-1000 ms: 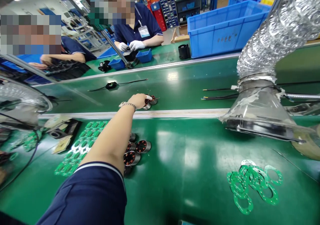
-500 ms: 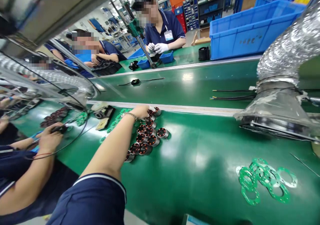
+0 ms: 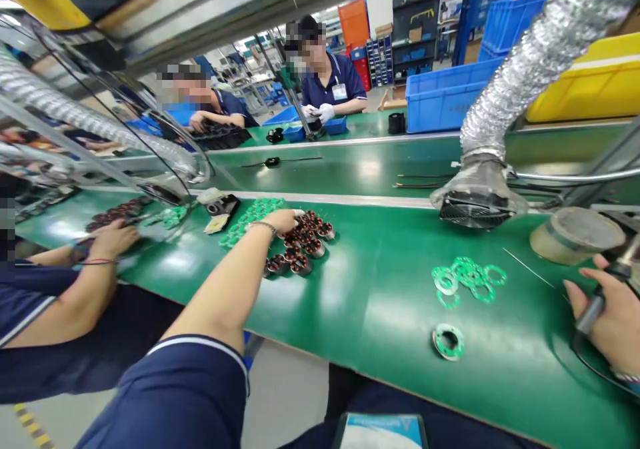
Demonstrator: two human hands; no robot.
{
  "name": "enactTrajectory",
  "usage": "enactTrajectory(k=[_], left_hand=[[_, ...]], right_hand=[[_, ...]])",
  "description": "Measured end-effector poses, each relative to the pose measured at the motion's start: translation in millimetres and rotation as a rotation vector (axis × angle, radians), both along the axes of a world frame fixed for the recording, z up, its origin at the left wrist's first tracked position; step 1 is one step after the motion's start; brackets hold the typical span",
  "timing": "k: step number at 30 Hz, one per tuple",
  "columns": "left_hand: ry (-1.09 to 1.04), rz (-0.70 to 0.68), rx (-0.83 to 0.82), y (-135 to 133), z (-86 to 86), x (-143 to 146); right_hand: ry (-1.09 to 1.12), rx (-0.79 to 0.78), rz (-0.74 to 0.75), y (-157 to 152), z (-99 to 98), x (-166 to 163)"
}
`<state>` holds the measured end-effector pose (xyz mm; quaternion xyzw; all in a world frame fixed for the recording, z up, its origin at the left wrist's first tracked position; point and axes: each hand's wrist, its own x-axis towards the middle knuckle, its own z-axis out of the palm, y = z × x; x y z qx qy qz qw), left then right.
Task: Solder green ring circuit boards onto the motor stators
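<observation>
Glossy green counter (image 3: 350, 302) lies beneath the left hand (image 3: 283, 221); copper-wound silvery metal cylinders (image 3: 315, 246) cluster at its fingertips, grip unclear. The right hand (image 3: 613, 310) grips a slim grey-black corded tool (image 3: 592, 310). Handling cylinders by their sides seems gentlest.

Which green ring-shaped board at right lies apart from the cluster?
The single green ring-shaped board nearest the front edge of the green tabletop; the cluster of green rings lies farther back.
</observation>
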<state>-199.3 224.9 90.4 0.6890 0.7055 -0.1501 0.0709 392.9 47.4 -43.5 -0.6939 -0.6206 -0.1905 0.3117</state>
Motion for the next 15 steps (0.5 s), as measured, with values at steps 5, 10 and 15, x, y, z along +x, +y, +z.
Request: enactTrajectory(k=[5, 10, 15], left_hand=[[-0.059, -0.113, 0.246, -58.4, 12.8, 40.1], [-0.432, -0.478, 0.16, -159.3, -24.4, 116.1], [-1.019, -0.288, 0.02, -232.5, -78.4, 193.9]], right_hand=[[0.061, 0.061, 0.262, -34.0, 44.0, -41.0], [0.238, -0.205, 0.777, -64.0, 66.9, -98.1], [0.324, -0.31, 0.933, -75.2, 59.1, -144.2]])
